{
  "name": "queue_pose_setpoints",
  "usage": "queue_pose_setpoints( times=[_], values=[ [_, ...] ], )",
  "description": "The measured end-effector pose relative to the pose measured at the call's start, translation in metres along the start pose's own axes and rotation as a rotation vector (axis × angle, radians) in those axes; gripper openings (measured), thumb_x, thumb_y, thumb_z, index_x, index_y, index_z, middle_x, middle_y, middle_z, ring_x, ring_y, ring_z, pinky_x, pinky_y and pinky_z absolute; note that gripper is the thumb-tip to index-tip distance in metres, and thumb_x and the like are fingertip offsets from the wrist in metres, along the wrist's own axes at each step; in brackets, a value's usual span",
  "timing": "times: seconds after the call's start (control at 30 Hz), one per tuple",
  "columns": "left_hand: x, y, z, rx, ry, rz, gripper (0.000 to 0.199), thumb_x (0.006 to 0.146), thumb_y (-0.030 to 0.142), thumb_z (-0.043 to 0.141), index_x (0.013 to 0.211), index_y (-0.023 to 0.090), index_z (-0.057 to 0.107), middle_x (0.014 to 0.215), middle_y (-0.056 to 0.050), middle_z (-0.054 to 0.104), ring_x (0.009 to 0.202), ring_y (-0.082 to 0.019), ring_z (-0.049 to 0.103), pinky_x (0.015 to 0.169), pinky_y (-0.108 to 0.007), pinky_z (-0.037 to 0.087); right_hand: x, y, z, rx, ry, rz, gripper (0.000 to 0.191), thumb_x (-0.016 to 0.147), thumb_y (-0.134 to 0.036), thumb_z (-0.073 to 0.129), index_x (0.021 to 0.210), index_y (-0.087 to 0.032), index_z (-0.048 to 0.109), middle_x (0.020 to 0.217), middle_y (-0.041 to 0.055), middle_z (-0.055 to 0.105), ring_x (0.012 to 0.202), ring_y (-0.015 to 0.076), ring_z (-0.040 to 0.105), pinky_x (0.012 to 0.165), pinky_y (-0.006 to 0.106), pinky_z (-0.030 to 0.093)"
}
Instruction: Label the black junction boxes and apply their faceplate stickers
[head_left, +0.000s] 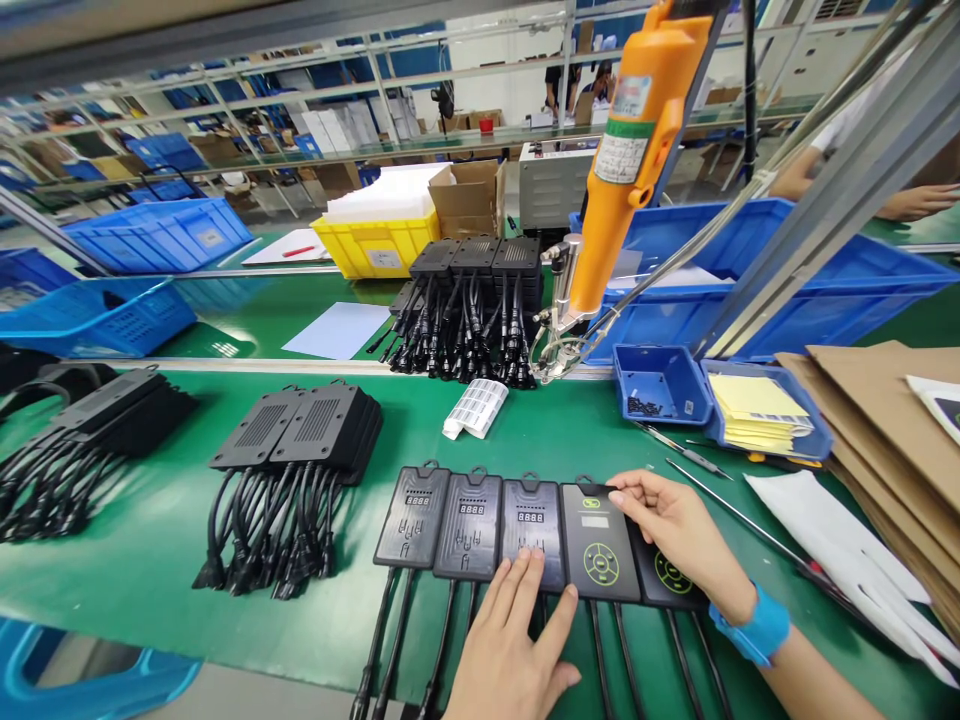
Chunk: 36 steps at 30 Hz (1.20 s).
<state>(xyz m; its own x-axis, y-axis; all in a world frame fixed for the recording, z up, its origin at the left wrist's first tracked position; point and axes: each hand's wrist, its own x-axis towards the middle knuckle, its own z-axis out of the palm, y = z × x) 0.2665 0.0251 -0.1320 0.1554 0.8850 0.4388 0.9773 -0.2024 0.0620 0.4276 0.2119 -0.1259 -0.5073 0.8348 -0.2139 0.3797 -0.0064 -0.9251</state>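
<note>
A row of black controller boxes with cables lies in front of me. Three on the left, such as the leftmost controller [411,520], have bare fronts with a digit display and buttons. The fourth controller [600,560] carries a black face label [596,522] with green print; the fifth controller [667,590] has similar print, partly hidden by my wrist. My left hand [517,635] is open, its fingers spread over the lower part of the third controller [531,510]. My right hand [667,525], a blue band on its wrist, pinches at the face label's top right corner.
A roll of stickers [477,408] lies behind the row. Stacked controllers [307,430] stand left. An orange electric screwdriver [630,150] hangs overhead. Right are a screw bin [660,385], yellow labels [757,410], tweezers [694,450], a white glove [840,540] and cardboard [885,420]. Another person's hand [919,200] shows.
</note>
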Motion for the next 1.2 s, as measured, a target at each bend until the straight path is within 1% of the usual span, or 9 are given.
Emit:
queue_pose_setpoints(
  times=[0.13,0.3,0.57,0.87,0.97,1.03,1.1,1.13,1.2],
  values=[
    [-0.001,0.0,0.001,0.005,0.001,0.0,0.083,0.043,0.054,0.092,0.116,0.023,0.066,0.119,-0.02,0.062,0.106,-0.033,0.064,0.082,-0.043,0.059,0.001,-0.003,0.0,-0.001,0.006,0.01,0.045,0.075,-0.054,0.062,0.094,-0.013,0.067,0.067,0.002,0.056,0.048,0.0091,0.042,0.044,0.024,0.035],
    [-0.002,-0.001,0.001,0.013,-0.026,0.008,0.082,0.047,0.054,0.091,0.118,0.024,0.064,0.121,-0.02,0.061,0.108,-0.033,0.063,0.083,-0.043,0.059,0.001,-0.004,0.001,-0.003,0.018,0.016,0.045,0.073,-0.056,0.063,0.09,-0.014,0.068,0.065,0.0019,0.056,0.048,0.0097,0.042,0.044,0.024,0.035],
    [-0.001,0.0,-0.001,0.021,-0.038,0.01,0.081,0.048,0.056,0.09,0.118,0.024,0.064,0.121,-0.019,0.061,0.108,-0.032,0.063,0.084,-0.042,0.059,0.001,-0.004,0.001,-0.038,0.011,0.014,0.044,0.074,-0.054,0.061,0.091,-0.014,0.067,0.067,0.0024,0.058,0.046,0.0085,0.042,0.044,0.024,0.034],
    [0.0,0.0,-0.001,0.018,-0.041,0.012,0.081,0.049,0.052,0.091,0.12,0.024,0.064,0.121,-0.019,0.061,0.108,-0.032,0.063,0.084,-0.042,0.059,0.001,0.004,0.002,-0.094,0.008,0.002,0.043,0.078,-0.054,0.059,0.095,-0.015,0.068,0.07,0.0033,0.059,0.048,0.0101,0.043,0.042,0.024,0.033],
    [-0.001,0.0,0.001,0.016,-0.037,0.008,0.081,0.048,0.051,0.091,0.119,0.024,0.064,0.121,-0.019,0.06,0.109,-0.032,0.063,0.084,-0.042,0.059,0.001,0.005,0.002,-0.188,0.027,-0.064,0.036,0.082,-0.049,0.056,0.093,-0.017,0.068,0.069,0.0028,0.06,0.056,0.0132,0.051,0.049,0.025,0.04],
    [-0.003,0.001,0.003,0.009,-0.032,0.005,0.082,0.047,0.05,0.092,0.12,0.024,0.063,0.122,-0.019,0.06,0.109,-0.032,0.062,0.084,-0.043,0.059,0.0,0.005,0.003,-0.302,0.051,-0.134,0.029,0.084,-0.043,0.055,0.092,-0.018,0.068,0.068,0.0022,0.061,0.061,0.0149,0.055,0.056,0.027,0.045],
    [-0.005,0.001,0.005,-0.002,-0.022,-0.007,0.08,0.048,0.047,0.092,0.12,0.025,0.063,0.124,-0.018,0.059,0.11,-0.032,0.062,0.085,-0.043,0.059,-0.001,0.006,0.004,-0.447,0.072,-0.217,0.025,0.086,-0.037,0.053,0.092,-0.017,0.068,0.07,0.0023,0.061,0.062,0.0158,0.057,0.06,0.029,0.048],
    [-0.006,0.001,0.006,-0.005,-0.017,-0.017,0.079,0.048,0.045,0.092,0.119,0.025,0.063,0.125,-0.018,0.058,0.111,-0.032,0.061,0.085,-0.044,0.058,-0.002,0.006,0.004,-0.531,0.089,-0.261,0.025,0.087,-0.035,0.052,0.095,-0.016,0.067,0.072,0.0031,0.062,0.062,0.0166,0.058,0.06,0.031,0.05],
    [-0.007,0.001,0.005,0.002,-0.022,-0.021,0.077,0.05,0.041,0.092,0.119,0.026,0.063,0.125,-0.017,0.058,0.112,-0.031,0.061,0.086,-0.044,0.058,-0.005,0.007,0.003,-0.716,0.16,-0.351,0.032,0.09,-0.032,0.048,0.108,-0.012,0.066,0.08,0.0072,0.064,0.068,0.0206,0.062,0.062,0.035,0.053]
  ],
)
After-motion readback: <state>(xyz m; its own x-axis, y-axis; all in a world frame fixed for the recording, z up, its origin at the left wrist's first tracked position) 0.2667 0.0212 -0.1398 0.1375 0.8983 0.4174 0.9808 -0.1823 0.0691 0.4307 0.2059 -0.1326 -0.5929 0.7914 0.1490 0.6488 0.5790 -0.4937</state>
